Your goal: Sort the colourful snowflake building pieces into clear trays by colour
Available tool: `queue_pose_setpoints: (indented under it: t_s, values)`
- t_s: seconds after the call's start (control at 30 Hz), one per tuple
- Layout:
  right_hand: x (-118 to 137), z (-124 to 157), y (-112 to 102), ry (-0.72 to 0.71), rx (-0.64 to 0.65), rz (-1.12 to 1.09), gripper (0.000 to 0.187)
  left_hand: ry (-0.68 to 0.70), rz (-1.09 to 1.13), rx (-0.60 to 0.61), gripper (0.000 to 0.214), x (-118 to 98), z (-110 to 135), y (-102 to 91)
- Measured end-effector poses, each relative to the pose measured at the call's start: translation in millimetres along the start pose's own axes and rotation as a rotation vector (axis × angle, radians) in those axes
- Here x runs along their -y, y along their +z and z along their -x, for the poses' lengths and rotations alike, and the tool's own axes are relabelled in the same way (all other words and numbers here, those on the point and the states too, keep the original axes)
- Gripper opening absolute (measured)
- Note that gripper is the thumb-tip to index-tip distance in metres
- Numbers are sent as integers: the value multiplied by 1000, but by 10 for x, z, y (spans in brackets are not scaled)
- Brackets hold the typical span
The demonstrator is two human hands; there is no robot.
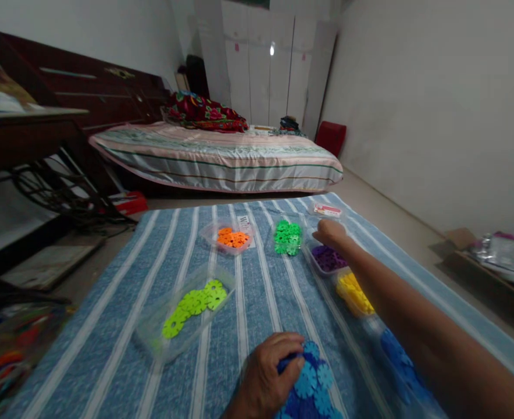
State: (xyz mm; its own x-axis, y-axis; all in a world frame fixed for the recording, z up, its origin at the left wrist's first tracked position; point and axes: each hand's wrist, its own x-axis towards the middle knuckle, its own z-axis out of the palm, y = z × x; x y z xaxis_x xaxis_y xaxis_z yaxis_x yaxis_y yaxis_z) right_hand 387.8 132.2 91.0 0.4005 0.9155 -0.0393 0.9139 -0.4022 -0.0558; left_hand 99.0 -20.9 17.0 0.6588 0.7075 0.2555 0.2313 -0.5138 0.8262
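Observation:
My left hand (271,369) is low in the middle, its thumb and fingers closed on a dark blue notched disc (285,363). Light and dark blue notched discs (307,378) lie in a pile right beside it. My right hand (329,231) is stretched far forward, its fingers curled together over the back edge of a clear tub of purple notched discs (328,259). Whatever those fingers hold, if anything, is hidden. Under my right forearm are a tub of yellow discs (354,294) and a container of blue discs (403,364), partly covered.
Green discs (288,237), a tub of orange discs (232,238) and a clear box (152,326) with lime discs spread across the striped cloth (121,291). A clear lid or tub (327,210) lies at the far right. Beyond the table stands a bed (222,157).

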Motion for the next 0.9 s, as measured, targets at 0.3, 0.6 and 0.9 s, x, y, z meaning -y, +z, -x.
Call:
queue_pose_setpoints:
  t_s: [0.3, 0.6, 0.9]
  values:
    - [77, -69, 60, 40, 33, 66, 39, -53, 92, 10, 15, -37, -3, 3]
    - [31, 371, -450, -49, -190, 166, 34, -124, 194, 16, 16, -39, -31, -7]
    - [585, 1703, -391, -624, -364, 94, 24, -389, 649, -323, 31, 63, -57, -69]
